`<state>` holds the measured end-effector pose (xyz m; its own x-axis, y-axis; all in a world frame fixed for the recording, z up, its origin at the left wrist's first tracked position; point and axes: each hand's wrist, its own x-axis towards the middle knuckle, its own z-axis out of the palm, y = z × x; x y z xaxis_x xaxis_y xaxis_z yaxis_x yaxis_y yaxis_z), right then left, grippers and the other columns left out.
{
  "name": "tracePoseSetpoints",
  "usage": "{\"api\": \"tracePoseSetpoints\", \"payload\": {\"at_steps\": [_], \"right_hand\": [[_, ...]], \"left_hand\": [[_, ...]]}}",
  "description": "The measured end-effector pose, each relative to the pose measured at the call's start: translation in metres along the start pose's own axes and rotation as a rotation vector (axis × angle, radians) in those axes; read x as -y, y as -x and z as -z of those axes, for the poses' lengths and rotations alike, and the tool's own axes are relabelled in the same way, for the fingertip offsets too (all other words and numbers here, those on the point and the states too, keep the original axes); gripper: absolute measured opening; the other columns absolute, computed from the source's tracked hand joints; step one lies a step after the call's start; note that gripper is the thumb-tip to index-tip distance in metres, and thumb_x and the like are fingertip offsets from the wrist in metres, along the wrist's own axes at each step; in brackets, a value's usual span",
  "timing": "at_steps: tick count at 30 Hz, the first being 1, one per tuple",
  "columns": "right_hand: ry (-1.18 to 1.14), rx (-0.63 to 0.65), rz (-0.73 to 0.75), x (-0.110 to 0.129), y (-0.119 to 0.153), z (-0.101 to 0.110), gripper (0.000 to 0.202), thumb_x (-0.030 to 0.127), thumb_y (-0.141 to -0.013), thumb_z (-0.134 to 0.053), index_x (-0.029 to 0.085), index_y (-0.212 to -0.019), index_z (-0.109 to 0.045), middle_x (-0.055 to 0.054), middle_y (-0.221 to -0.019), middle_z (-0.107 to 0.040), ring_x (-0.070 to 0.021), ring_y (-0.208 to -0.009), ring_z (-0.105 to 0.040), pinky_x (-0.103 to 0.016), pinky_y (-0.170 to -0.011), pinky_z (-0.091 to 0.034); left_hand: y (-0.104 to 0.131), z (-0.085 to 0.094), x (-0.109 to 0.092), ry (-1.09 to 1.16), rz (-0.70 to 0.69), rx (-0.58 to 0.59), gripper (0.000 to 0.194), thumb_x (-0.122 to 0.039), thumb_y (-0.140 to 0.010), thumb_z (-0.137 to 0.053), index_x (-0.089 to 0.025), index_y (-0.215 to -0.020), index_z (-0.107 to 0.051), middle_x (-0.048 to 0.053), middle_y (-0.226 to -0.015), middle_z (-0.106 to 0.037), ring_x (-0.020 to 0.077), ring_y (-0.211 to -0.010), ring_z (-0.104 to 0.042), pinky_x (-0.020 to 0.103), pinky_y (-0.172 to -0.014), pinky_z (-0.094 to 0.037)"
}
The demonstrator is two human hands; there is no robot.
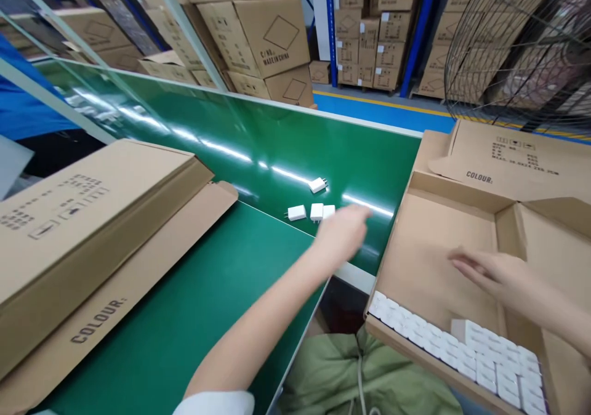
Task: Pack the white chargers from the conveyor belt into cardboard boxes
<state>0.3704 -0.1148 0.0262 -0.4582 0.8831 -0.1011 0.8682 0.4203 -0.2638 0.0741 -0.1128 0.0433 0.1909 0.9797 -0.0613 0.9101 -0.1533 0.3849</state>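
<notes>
My left hand [344,235] is over the green conveyor belt, blurred by motion, with its fingers curled. Whatever they may hold is hidden. Just left of it lie several white plug chargers: one charger [296,212] on its side, another charger [318,185] farther back, and a charger [316,212] touching its neighbour. My right hand [489,268] hovers above the open cardboard box [438,224], its fingers stretched out and nothing visible in them. Along the box's near side stand packed rows of white chargers [429,338], with a second layer [489,344] partly over them.
A flattened-looking cardboard box [92,218] lies on the green tabletop [184,316] at left. Stacked cartons [272,39] stand behind the belt [221,125]. A large wire fan guard [512,45] is at back right, beyond the box flap [521,156].
</notes>
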Motion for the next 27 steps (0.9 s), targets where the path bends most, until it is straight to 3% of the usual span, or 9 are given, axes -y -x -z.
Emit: {"api": "tracePoseSetpoints", "payload": {"at_steps": [2, 4, 8, 12, 15, 17, 22, 27], "right_hand": [[-0.051, 0.055, 0.131, 0.041, -0.036, 0.002, 0.031, 0.041, -0.095, -0.034, 0.024, -0.103, -0.059, -0.006, -0.103, -0.066, -0.0222, -0.085, -0.063, -0.033, -0.070, -0.046], [-0.079, 0.111, 0.304, 0.085, -0.074, -0.005, 0.028, 0.027, -0.096, -0.033, 0.021, -0.104, -0.058, -0.006, -0.105, -0.064, -0.0194, -0.092, -0.060, -0.030, -0.077, -0.046], [0.180, 0.191, 0.504, 0.150, -0.142, -0.038, 0.033, 0.005, -0.088, -0.035, 0.018, -0.109, -0.056, -0.008, -0.108, -0.060, -0.0212, -0.100, -0.055, -0.030, -0.073, -0.045], [0.238, 0.176, 0.494, 0.168, -0.180, -0.064, 0.032, 0.007, -0.086, -0.043, 0.018, -0.113, -0.055, -0.013, -0.113, -0.053, -0.0255, -0.100, -0.054, -0.032, -0.071, -0.046], [0.255, 0.168, 0.390, 0.165, -0.189, -0.072, 0.023, 0.023, -0.087, -0.050, 0.018, -0.108, -0.057, -0.014, -0.110, -0.050, -0.0249, -0.084, -0.060, -0.032, -0.062, -0.047], [0.263, 0.157, 0.318, 0.162, -0.191, -0.074, 0.021, 0.028, -0.087, -0.052, 0.017, -0.105, -0.057, -0.014, -0.109, -0.049, -0.0249, -0.081, -0.061, -0.032, -0.061, -0.047], [0.266, 0.126, 0.167, 0.152, -0.199, -0.075, 0.040, 0.018, -0.080, -0.059, 0.013, -0.118, -0.044, -0.017, -0.110, -0.051, -0.0298, -0.089, -0.061, -0.034, -0.064, -0.048], [0.187, 0.157, 0.163, 0.134, -0.232, -0.062, 0.034, 0.020, -0.077, -0.062, 0.009, -0.107, -0.050, -0.013, -0.088, -0.062, -0.0281, -0.083, -0.062, -0.032, -0.067, -0.045]], "left_hand": [[-0.007, 0.008, 0.043, -0.209, 0.266, -0.042, 0.036, -0.010, -0.085, -0.032, -0.013, -0.114, -0.054, 0.015, -0.114, -0.058, 0.0264, -0.110, -0.052, 0.039, -0.089, -0.044], [-0.014, 0.005, 0.078, -0.323, 0.411, -0.030, 0.037, -0.010, -0.085, -0.033, -0.011, -0.118, -0.049, 0.018, -0.121, -0.052, 0.0289, -0.117, -0.045, 0.041, -0.093, -0.040], [-0.026, -0.008, 0.119, -0.318, 0.487, 0.080, 0.039, -0.009, -0.082, -0.040, -0.016, -0.120, -0.046, 0.017, -0.125, -0.049, 0.0280, -0.120, -0.043, 0.039, -0.091, -0.041], [-0.032, -0.011, 0.138, -0.262, 0.505, 0.152, 0.029, -0.013, -0.079, -0.047, -0.016, -0.107, -0.051, 0.013, -0.114, -0.056, 0.0254, -0.105, -0.055, 0.034, -0.081, -0.045], [-0.034, -0.010, 0.140, -0.220, 0.517, 0.128, 0.024, -0.025, -0.082, -0.050, -0.015, -0.103, -0.051, 0.012, -0.111, -0.058, 0.0253, -0.102, -0.058, 0.033, -0.080, -0.046], [-0.036, -0.013, 0.132, -0.192, 0.548, 0.086, 0.032, -0.035, -0.085, -0.045, -0.014, -0.109, -0.047, 0.013, -0.110, -0.058, 0.0260, -0.101, -0.059, 0.033, -0.079, -0.046], [-0.045, -0.040, 0.095, -0.128, 0.598, -0.098, 0.037, -0.040, -0.088, -0.038, -0.012, -0.112, -0.043, 0.015, -0.107, -0.059, 0.0255, -0.095, -0.062, 0.033, -0.074, -0.047], [-0.049, -0.058, 0.077, -0.136, 0.529, -0.008, 0.055, -0.040, -0.083, -0.052, -0.011, -0.127, -0.037, 0.015, -0.101, -0.062, 0.0273, -0.092, -0.064, 0.033, -0.073, -0.048]]}}
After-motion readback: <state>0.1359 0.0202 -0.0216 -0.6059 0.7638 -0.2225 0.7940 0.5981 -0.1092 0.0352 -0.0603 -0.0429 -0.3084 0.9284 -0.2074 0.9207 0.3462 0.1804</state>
